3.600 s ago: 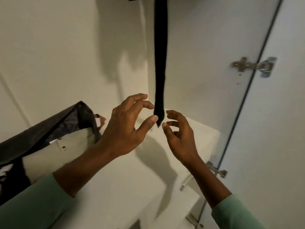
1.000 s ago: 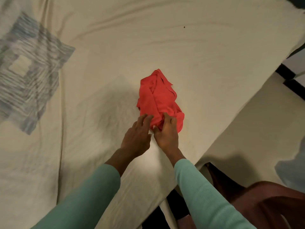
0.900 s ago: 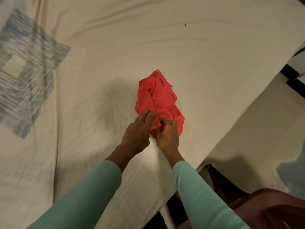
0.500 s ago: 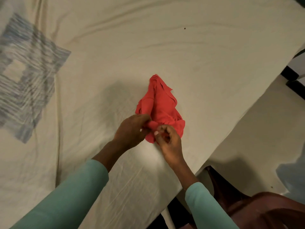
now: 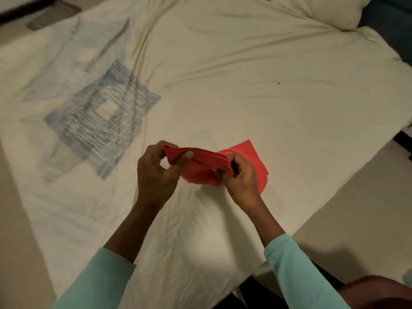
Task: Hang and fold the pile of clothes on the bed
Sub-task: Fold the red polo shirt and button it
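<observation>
Red cloth (image 5: 200, 167) hangs just over the near side of the bed (image 5: 245, 85), its top edge pinched tight in the grip of the left hand (image 5: 156, 175) and the right hand (image 5: 242, 178), so folding looks to be starting, and next it likely needs laying flat.

Flat bed sheet (image 5: 223, 97) spreads open all round; a pillow (image 5: 330, 12) rises at its far right corner.

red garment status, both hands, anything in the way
Left grip pinches one end of the red garment, right grip holds the other. Stretched between them over the bed sheet, not yet folded. Nothing seen in the way.
</observation>
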`<state>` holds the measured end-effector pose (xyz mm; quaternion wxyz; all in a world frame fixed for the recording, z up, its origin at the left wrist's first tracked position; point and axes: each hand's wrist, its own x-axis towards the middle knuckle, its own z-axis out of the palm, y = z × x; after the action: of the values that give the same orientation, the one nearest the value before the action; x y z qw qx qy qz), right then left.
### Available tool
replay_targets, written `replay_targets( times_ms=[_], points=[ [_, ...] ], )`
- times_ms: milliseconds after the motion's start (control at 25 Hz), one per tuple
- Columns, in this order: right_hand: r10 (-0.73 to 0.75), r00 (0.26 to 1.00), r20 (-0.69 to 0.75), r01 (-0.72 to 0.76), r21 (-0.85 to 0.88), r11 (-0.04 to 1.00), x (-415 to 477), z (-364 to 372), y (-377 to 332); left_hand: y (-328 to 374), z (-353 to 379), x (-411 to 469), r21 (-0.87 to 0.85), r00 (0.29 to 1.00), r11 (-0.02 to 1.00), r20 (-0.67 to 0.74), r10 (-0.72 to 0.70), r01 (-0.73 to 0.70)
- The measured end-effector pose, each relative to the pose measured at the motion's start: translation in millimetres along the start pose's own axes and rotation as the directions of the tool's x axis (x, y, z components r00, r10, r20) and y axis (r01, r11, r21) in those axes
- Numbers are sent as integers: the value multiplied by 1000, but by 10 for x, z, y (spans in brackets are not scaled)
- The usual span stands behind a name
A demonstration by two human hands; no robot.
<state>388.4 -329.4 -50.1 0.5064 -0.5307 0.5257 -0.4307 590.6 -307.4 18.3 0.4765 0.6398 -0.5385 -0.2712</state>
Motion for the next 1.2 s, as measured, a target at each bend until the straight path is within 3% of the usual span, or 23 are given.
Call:
replay_targets(
  times_ms=[160, 400, 480, 600, 720, 800, 840, 960, 1080, 1200],
  points=[
    [-115, 990, 88, 131, -211, 969, -230, 312, -445, 573, -636, -316, -101, 977, 986, -181, 113, -132],
    [-195, 965, 175, 240, -294, 925, -786, 768, -1004, 1237, -1695, -753, -363, 861, 892, -506, 55, -270],
    [-245, 954, 171, 279, -216, 936, -984, 914, -1260, 1234, -1976, -883, -284, 874, 935, -484, 52, -212],
    [-318, 903, 289, 355, -86, 931, -1386, 1167, -1743, 1146, -2292, -1253, -97, 921, 986, -379, 90, -136],
    [-377, 807, 455, 415, 18, 910, -1792, 1385, -2124, 1104, -2518, -1652, -22, 992, 995, -85, 97, -99],
    [-402, 756, 517, 425, 80, 902, -2007, 1504, -2247, 1079, -2629, -1883, 114, 990, 989, 114, 77, -90],
    [-411, 743, 529, 436, 84, 896, -2088, 1555, -2276, 1062, -2690, -1985, 188, 988, 977, 138, 76, -101],
    [-446, 716, 536, 535, -12, 845, -2236, 1634, -2251, 1044, -2932, -2214, 305, 991, 943, 13, 134, -131],
    [-424, 707, 566, 596, -153, 788, -2325, 1643, -2118, 1072, -3138, -2387, 252, 969, 948, -105, 225, -193],
    [-351, 774, 528, 562, -316, 764, -2404, 1599, -1942, 1083, -3321, -2515, 218, 935, 948, -219, 279, -232]
  ],
)
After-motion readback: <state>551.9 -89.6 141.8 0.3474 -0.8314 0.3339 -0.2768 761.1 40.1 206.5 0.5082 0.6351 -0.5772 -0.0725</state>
